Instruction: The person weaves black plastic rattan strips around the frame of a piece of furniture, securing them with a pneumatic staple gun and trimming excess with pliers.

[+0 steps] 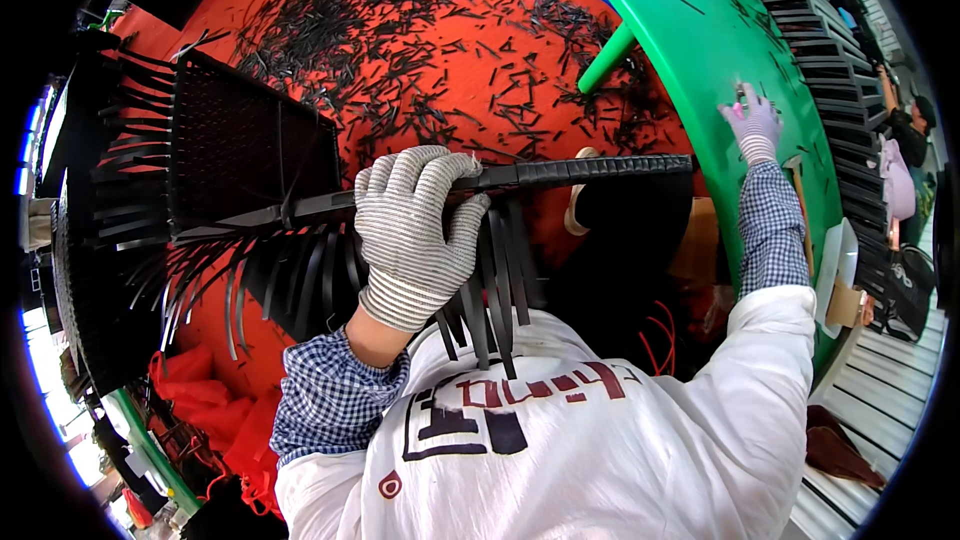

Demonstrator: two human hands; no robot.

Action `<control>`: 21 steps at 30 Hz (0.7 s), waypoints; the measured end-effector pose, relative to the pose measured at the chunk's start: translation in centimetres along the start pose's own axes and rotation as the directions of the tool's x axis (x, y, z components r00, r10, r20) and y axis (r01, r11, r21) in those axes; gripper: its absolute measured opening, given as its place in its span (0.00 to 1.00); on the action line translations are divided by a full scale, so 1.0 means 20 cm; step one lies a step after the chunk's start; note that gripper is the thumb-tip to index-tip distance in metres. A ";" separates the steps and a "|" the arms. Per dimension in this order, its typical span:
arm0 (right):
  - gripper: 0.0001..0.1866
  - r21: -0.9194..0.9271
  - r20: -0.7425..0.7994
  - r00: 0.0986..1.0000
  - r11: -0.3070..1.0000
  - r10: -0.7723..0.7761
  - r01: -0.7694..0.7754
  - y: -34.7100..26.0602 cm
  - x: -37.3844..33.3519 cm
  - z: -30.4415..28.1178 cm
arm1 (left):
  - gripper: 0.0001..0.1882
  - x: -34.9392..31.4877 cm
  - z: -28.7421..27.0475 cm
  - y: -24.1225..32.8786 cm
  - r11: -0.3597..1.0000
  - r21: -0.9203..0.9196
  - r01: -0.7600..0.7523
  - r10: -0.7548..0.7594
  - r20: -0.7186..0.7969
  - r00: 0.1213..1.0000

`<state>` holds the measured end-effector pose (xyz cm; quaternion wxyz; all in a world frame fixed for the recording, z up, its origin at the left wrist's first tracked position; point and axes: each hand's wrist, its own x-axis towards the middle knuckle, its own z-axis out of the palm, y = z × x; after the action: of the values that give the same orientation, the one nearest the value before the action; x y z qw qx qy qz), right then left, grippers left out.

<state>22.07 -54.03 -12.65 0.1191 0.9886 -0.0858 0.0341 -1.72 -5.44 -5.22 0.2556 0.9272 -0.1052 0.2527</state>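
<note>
My left hand (415, 235), in a grey striped glove, is closed over the top rim of a black woven basket-like panel (590, 169). Long black flat strips (497, 280) hang loose below that rim, beside my wrist. On the left the piece continues into a dark woven wall (235, 145) with strip ends sticking out. My right hand (755, 125), gloved too, reaches forward over a green table (700, 40). Its fingers are stretched out and apart, slightly blurred. Something small and dark with pink shows at the fingertips; I cannot make out what it is.
Cut black strip pieces (340, 30) litter the red floor (460, 100). Black slatted pieces (840, 80) line the table's far right side. A pale plastic container (838, 275) and cardboard box (848, 305) are at right. Another person (905, 135) is farther right; red fabric (225, 405) lies lower left.
</note>
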 end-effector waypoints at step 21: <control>0.13 0.244 -0.722 0.311 0.193 -0.618 0.950 -1.02 -1.12 -0.77 | 0.23 0.05 0.00 0.05 0.989 0.030 -0.143 0.128 0.296 0.947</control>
<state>2.90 -27.10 -4.45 -0.2129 0.8033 0.5063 0.2303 -1.22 -6.32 -4.24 0.1953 0.9512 -0.1990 0.1320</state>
